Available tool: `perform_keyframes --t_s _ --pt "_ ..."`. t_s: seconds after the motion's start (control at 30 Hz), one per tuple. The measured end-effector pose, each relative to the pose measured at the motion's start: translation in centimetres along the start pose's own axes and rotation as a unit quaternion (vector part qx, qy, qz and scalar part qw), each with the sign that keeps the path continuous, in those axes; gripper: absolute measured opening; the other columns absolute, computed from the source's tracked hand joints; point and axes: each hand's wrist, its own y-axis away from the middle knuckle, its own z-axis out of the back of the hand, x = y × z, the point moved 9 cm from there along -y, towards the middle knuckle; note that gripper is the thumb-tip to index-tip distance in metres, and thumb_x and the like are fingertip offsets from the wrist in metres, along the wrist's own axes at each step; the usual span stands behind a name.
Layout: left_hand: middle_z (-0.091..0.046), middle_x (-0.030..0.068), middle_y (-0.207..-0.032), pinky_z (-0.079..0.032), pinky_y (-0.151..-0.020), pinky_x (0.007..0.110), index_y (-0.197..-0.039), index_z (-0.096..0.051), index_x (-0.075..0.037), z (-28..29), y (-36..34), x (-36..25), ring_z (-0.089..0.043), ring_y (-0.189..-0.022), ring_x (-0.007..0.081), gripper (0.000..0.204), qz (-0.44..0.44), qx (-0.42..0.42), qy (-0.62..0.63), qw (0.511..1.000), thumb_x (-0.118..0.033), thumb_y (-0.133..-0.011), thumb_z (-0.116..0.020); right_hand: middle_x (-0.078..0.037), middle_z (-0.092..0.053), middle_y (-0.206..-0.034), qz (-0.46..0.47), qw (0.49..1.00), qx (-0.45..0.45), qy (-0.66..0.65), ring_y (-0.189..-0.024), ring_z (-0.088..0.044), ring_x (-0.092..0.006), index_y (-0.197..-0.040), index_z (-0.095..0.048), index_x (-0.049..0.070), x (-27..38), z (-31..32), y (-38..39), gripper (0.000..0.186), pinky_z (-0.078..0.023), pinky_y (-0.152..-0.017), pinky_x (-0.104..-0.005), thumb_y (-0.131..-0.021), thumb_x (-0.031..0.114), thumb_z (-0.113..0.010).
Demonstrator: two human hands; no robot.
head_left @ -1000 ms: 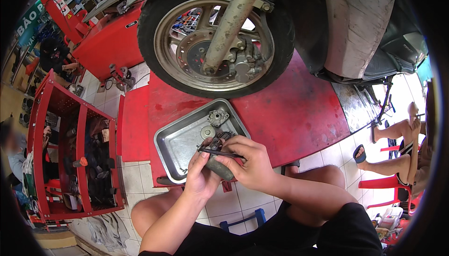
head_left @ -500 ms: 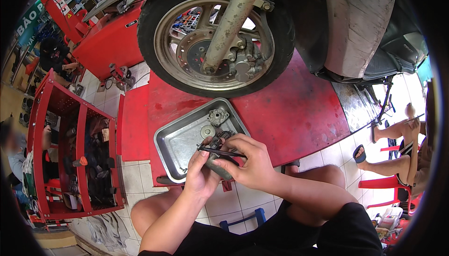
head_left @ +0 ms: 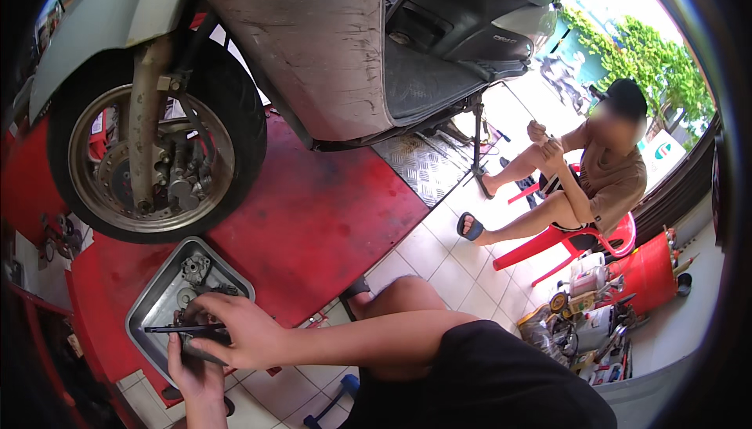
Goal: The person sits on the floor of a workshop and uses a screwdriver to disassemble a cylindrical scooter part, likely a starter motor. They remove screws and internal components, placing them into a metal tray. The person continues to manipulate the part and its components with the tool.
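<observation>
My left hand [head_left: 197, 382] is closed around a grey metal part [head_left: 205, 350], held over the near side of a steel tray [head_left: 243, 270]. Fingers hide most of that part, so its exact kind cannot be made out. My right hand [head_left: 244, 330] comes in from the right, with its fingers closed on a slim black rod-like tool [head_left: 166, 329] lying level across the part. Inside the tray, beyond my hands, are a cast metal housing [head_left: 195, 269] and a small round metal piece [head_left: 186, 296]. More metal pieces lie partly behind my right hand.
The tray stands on a red platform [head_left: 313, 221] below a scooter's front wheel [head_left: 249, 127]. At the right, a person [head_left: 619, 162] sits on a red plastic chair [head_left: 526, 250], hands raised. Bottles and tools [head_left: 583, 319] crowd the floor by a red drum [head_left: 646, 276].
My view has swung right, bringing the seated person and the bottles into sight. The hands keep hold of the metal part and the black tool above the tray.
</observation>
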Motion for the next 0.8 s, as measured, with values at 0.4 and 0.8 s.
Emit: perform_keyframes --t_s 0.4,0.8 --pt "-0.066 0.0135 -0.114 -0.049 -0.097 0.038 -0.123 -0.058 -0.001 1.2 -1.3 -1.5 -0.062 -0.105 0.023 0.038 -0.01 -0.062 0.029 0.998 -0.031 -0.099 -0.06 -0.018 -0.062 -0.087 0.036 0.997 -0.062 0.036 -0.082 -0.063 -0.0311 -0.103 -0.069 -0.003 1.5 3.3 -1.6 0.022 -0.048 -0.077 -0.0372 -0.095 0.017 -0.067" --pt "-0.067 0.0108 -0.108 -0.052 -0.097 0.045 -0.117 -0.06 -0.005 3.1 -1.3 -2.2 -0.066 -0.1 0.0245 0.032 0.018 -0.124 0.119 0.985 -0.022 -0.092 -0.071 -0.009 -0.075 -0.101 -0.125 0.958 0.076 -0.247 -0.09 -0.067 -0.014 -0.126 -0.064 -0.006 -0.6 3.5 -2.3 0.035 -0.054 -0.084 -0.0301 -0.092 0.004 -0.065"
